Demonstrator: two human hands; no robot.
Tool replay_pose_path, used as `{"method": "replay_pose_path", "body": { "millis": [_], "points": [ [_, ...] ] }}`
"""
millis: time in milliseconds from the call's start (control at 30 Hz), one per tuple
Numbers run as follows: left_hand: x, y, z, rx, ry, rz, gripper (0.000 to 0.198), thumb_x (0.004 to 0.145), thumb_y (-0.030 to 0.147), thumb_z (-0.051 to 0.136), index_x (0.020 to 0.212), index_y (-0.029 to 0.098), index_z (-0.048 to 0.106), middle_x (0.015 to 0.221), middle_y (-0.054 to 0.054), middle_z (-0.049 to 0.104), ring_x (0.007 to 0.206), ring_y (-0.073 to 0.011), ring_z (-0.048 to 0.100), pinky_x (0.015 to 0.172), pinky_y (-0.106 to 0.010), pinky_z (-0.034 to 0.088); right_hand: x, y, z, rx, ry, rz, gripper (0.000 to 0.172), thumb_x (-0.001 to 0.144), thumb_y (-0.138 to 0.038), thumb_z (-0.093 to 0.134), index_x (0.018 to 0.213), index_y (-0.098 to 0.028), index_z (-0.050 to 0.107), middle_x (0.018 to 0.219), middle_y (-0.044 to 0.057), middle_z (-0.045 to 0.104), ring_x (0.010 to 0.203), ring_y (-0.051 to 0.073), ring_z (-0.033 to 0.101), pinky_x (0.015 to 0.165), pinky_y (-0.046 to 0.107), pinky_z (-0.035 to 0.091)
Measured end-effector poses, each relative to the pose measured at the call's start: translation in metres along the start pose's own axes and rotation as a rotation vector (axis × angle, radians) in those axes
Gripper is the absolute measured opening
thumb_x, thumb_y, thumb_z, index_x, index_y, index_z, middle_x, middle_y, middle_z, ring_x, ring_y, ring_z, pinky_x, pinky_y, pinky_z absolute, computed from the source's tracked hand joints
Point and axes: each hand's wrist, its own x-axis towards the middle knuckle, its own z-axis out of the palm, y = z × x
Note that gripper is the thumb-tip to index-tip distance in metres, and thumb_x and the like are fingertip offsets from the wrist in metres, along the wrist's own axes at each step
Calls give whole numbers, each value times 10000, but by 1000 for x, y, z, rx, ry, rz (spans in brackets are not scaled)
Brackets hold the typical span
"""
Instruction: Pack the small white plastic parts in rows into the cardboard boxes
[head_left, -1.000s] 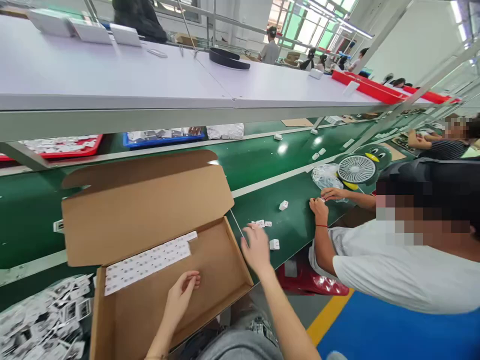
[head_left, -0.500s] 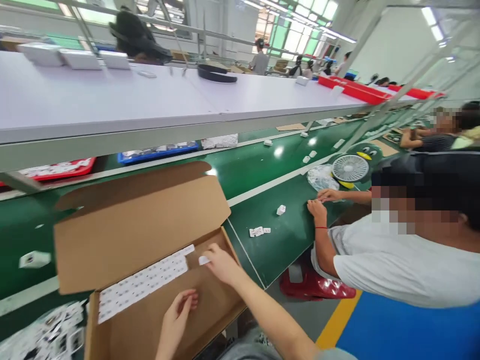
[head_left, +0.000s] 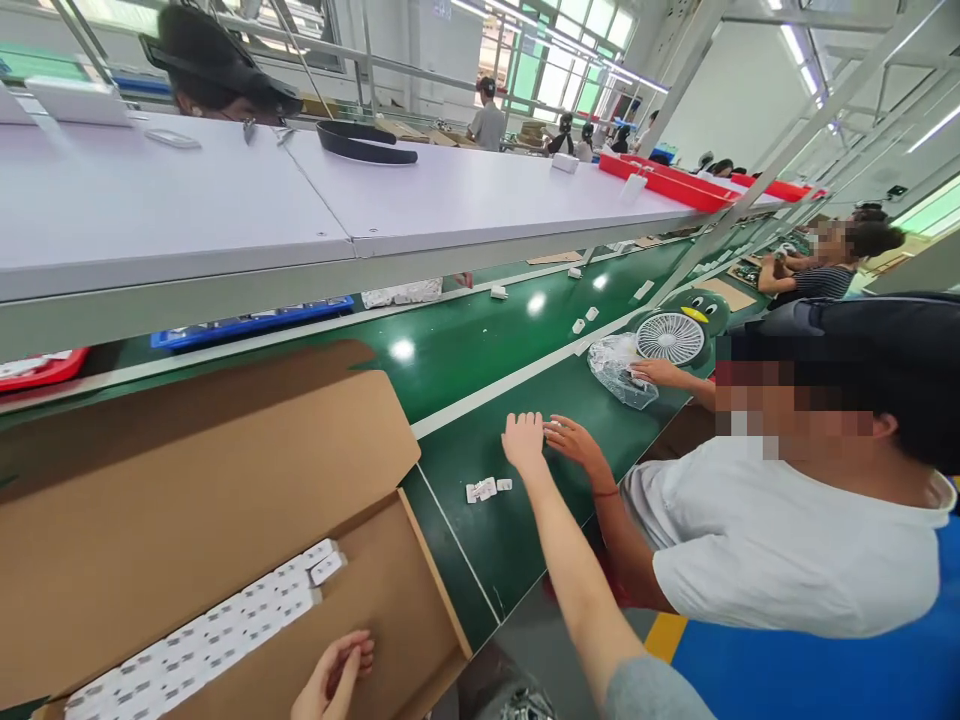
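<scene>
My left hand (head_left: 337, 672) hovers over the bare part of an open cardboard box (head_left: 405, 610). Its fingers are curled in toward the thumb, and nothing shows between them. Rows of white blocks (head_left: 202, 640) with small dark markings lie along the box's far side. At the right end of the rows one white block (head_left: 328, 568) sits slightly askew. My right hand (head_left: 523, 440) is stretched out over the green bench, fingers bent down and closed; what they hold is hidden behind them. A co-worker's hand (head_left: 576, 442) is right beside it, fingers apart.
Several small white pieces (head_left: 487, 488) lie on the green bench (head_left: 450, 440). Past them are a clear plastic bag (head_left: 622, 370) under the co-worker's other hand and a penguin-shaped fan (head_left: 670, 338). A white shelf (head_left: 450, 200) spans above the bench. The co-worker (head_left: 787, 540) sits close on the right.
My right hand has left the box, where the white block it held now lies, and reached right to the bench. It covers the spot where a white block stood. The view has turned right.
</scene>
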Motion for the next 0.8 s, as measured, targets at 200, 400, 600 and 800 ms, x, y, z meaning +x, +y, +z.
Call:
{"method": "replay_pose_path", "body": {
  "millis": [200, 400, 600, 800],
  "points": [
    [4, 21, 39, 52, -105, 102, 383, 667, 524, 569, 855, 196, 629, 873, -46, 676, 846, -222, 631, 789, -320, 525, 19, 43, 25, -11, -157, 31, 210, 778, -142, 477, 945, -69, 582, 985, 209, 574, 955, 285, 535, 819, 403, 351],
    [-5, 29, 39, 3, -26, 146, 318, 723, 445, 520, 848, 167, 612, 835, -69, 671, 773, -209, 635, 715, -331, 535, -48, 21, 24, 342, -103, -283, 356, 818, -130, 372, 1166, -167, 437, 1151, 112, 431, 939, 156, 544, 774, 267, 431],
    [-3, 26, -2, -14, 192, 203, 305, 717, 385, 504, 907, 167, 603, 956, -78, 653, 753, -188, 632, 708, -338, 531, -139, -103, 21, 736, -179, -1095, 382, 777, -64, 422, 1106, -248, 480, 1153, 54, 436, 1051, 162, 461, 869, 286, 408],
    [-11, 14, -21, 72, 115, 175, 229, 700, 316, 470, 736, 165, 638, 748, -56, 669, 695, -194, 624, 700, -342, 521, -165, -190, 63, 478, -153, -1194, 332, 809, -85, 425, 1085, -264, 468, 1155, 55, 448, 927, 188, 479, 771, 298, 432]
  ]
}}
